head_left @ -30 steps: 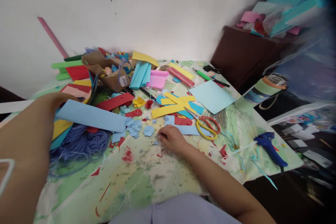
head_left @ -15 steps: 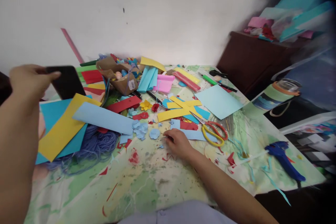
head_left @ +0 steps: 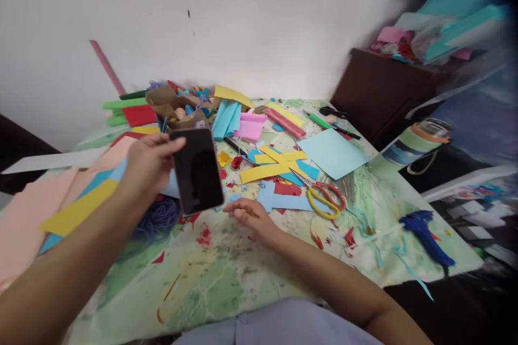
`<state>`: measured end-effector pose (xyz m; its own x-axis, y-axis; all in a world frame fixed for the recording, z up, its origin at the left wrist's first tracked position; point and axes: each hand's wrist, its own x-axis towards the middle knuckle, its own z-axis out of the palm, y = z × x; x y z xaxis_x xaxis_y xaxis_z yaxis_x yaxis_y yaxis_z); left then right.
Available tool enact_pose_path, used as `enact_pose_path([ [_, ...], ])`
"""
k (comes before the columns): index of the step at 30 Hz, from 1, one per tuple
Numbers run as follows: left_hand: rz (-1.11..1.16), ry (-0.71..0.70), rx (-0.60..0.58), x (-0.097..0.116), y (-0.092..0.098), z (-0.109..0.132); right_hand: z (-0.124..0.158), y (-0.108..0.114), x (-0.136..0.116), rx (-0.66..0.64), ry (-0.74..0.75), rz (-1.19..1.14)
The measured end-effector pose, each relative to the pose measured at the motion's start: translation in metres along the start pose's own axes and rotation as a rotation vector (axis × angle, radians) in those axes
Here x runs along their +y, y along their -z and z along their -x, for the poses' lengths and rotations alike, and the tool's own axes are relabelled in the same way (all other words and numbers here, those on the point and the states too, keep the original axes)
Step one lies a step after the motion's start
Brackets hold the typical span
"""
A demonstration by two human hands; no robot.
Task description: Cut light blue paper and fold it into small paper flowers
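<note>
A black smartphone (head_left: 198, 172) is gripped along its left edge by my left hand (head_left: 151, 164), the thumb on its dark screen. It is held over the table, hiding some blue paper pieces. My right hand (head_left: 257, 218) is just right of the phone's lower corner, fingers stretched forward and apart, with nothing in them that I can see. Beyond it are a light blue paper strip (head_left: 289, 202) and scissors (head_left: 327, 199) with red and yellow handles. Purple yarn (head_left: 159, 221) shows partly under my left arm.
A blue glue gun (head_left: 427, 237) lies at the table's right. Yellow paper strips (head_left: 279, 164), a pale blue sheet (head_left: 334, 153) and a brown cardboard box (head_left: 164, 99) of craft bits are farther back. A bottle (head_left: 416, 143) stands at the right edge.
My left hand has brought the phone from the far left to the middle, in front of my right hand. My right hand has moved slightly left and its fingers have stretched out.
</note>
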<state>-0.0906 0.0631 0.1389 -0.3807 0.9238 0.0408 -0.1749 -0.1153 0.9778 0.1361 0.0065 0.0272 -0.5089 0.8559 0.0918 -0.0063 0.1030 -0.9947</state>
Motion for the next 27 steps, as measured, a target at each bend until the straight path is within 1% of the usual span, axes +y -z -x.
enact_pose_path([
  [2, 0.029, 0.067, -0.039, -0.027, -0.023, 0.019, 0.001, -0.004, 0.0, 0.035, -0.032, 0.068],
  [4, 0.053, 0.116, -0.067, -0.046, -0.036, 0.028, 0.002, -0.003, 0.004, 0.072, -0.015, 0.131],
  [7, 0.099, 0.172, -0.065, -0.063, -0.042, 0.031, 0.006, 0.002, 0.011, 0.1, 0.061, 0.168],
  [9, 0.14, 0.202, -0.078, -0.069, -0.043, 0.032, 0.008, 0.005, 0.014, 0.11, 0.077, 0.169],
  [13, 0.2, 0.222, -0.128, -0.077, -0.043, 0.035, 0.01, 0.007, 0.016, 0.12, 0.077, 0.151],
  [17, 0.227, 0.218, -0.154, -0.076, -0.042, 0.036, 0.011, 0.007, 0.017, 0.124, 0.101, 0.153],
  [25, 0.133, 0.169, -0.189, -0.074, -0.04, 0.038, 0.008, 0.006, 0.019, 0.124, 0.143, 0.216],
  [27, 0.074, 0.124, -0.193, -0.07, -0.037, 0.036, 0.008, 0.006, 0.02, 0.111, 0.156, 0.239],
])
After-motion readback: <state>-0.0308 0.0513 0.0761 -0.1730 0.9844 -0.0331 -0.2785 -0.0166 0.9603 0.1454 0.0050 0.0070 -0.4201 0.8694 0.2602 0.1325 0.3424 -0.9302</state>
